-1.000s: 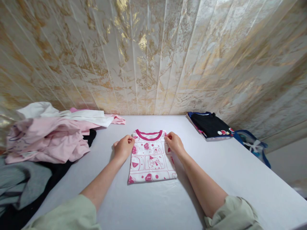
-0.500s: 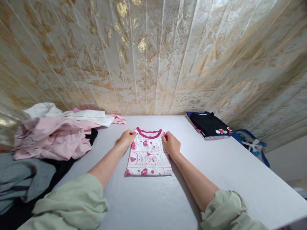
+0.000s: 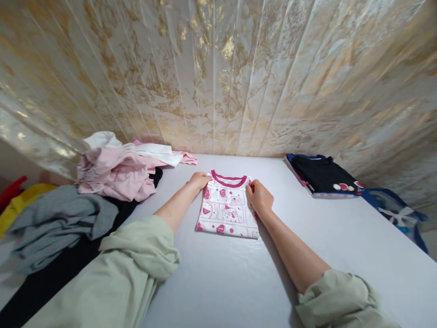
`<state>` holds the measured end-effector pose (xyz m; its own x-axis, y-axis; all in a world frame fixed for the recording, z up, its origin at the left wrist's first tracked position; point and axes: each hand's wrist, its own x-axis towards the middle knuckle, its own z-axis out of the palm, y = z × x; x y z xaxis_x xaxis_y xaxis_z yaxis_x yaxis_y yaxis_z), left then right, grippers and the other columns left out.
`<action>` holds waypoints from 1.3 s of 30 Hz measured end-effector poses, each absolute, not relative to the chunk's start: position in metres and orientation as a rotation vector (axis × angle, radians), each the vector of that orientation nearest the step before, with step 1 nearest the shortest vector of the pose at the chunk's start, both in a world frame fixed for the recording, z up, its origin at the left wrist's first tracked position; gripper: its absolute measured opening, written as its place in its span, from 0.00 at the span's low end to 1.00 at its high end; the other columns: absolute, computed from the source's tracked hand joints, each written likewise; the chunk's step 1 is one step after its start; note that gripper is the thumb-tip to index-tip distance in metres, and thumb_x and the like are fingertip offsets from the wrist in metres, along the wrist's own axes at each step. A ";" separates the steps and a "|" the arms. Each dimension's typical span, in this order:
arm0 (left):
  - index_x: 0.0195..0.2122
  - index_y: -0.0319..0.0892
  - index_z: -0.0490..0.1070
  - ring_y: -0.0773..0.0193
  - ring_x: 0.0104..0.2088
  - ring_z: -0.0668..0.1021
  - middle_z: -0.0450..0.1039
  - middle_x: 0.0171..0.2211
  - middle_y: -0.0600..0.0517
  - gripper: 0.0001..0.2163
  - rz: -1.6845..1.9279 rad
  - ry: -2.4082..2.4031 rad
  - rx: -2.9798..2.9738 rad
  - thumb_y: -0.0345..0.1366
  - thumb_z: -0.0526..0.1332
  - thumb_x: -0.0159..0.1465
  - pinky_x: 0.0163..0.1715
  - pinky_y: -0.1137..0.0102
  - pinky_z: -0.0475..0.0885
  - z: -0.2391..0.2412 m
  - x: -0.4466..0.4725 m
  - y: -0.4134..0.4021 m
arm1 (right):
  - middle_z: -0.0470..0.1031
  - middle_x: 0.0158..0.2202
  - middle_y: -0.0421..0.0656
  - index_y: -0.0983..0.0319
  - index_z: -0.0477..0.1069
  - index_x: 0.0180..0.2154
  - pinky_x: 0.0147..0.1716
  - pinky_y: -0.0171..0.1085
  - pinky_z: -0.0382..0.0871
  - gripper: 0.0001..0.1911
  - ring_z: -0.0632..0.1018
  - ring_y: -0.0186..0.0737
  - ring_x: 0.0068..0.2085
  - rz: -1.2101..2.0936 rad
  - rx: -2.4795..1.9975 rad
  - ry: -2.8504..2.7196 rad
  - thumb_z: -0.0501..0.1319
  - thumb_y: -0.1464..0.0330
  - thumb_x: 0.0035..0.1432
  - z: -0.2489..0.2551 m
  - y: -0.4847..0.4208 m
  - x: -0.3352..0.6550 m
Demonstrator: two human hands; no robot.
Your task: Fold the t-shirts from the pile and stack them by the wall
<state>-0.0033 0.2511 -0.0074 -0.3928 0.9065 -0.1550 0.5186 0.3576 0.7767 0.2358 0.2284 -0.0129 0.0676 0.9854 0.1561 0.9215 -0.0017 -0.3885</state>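
Note:
A small folded white shirt (image 3: 227,212) with pink cartoon prints and a pink collar lies on the grey table (image 3: 341,246). My left hand (image 3: 200,180) grips its upper left edge near the collar, fingers curled. My right hand (image 3: 260,199) pinches the upper right edge, fingers closed on the cloth. Both forearms reach out from pale green sleeves.
A heap of pink, white, grey and black clothes (image 3: 109,175) covers the table's left side. A folded black shirt (image 3: 322,177) lies at the back right, beside a blue bag (image 3: 392,209). A gold-patterned wall (image 3: 221,77) rises behind the table.
The view has swung left and pulled back. Both hands have stayed on the shirt's top corners and shifted it slightly away from me.

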 end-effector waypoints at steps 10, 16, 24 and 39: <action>0.28 0.44 0.72 0.50 0.44 0.78 0.80 0.36 0.48 0.07 0.741 2.201 1.333 0.41 0.65 0.55 0.49 0.58 0.62 -0.010 -0.002 0.250 | 0.76 0.35 0.42 0.58 0.69 0.39 0.26 0.35 0.50 0.13 0.74 0.39 0.35 0.184 -1.991 -1.914 0.51 0.60 0.67 -0.013 0.229 0.234; 0.31 0.44 0.72 0.49 0.46 0.77 0.80 0.39 0.47 0.09 0.707 2.168 1.352 0.44 0.63 0.58 0.48 0.59 0.64 -0.005 -0.004 0.249 | 0.76 0.35 0.42 0.57 0.67 0.42 0.28 0.35 0.53 0.11 0.75 0.39 0.35 0.231 -1.984 -1.882 0.51 0.59 0.67 -0.015 0.229 0.235; 0.44 0.37 0.72 0.61 0.38 0.78 0.76 0.41 0.47 0.15 0.582 1.874 1.197 0.45 0.57 0.67 0.39 0.63 0.75 0.011 -0.010 0.255 | 0.73 0.44 0.47 0.61 0.66 0.44 0.36 0.36 0.63 0.10 0.74 0.40 0.39 0.385 -1.585 -1.849 0.56 0.64 0.62 0.029 0.210 0.231; 0.53 0.39 0.68 0.57 0.46 0.76 0.70 0.51 0.46 0.17 0.500 1.868 1.194 0.42 0.60 0.66 0.45 0.57 0.74 0.015 -0.006 0.262 | 0.72 0.38 0.41 0.56 0.68 0.44 0.37 0.36 0.68 0.12 0.73 0.39 0.38 0.706 -0.590 -2.361 0.58 0.73 0.58 0.094 0.033 0.103</action>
<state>-0.0056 0.2624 0.0150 -0.1913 0.8786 -0.4375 0.5424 0.4661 0.6989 0.1032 0.0328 0.0940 -0.7225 0.5543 0.4132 0.2364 0.7597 -0.6058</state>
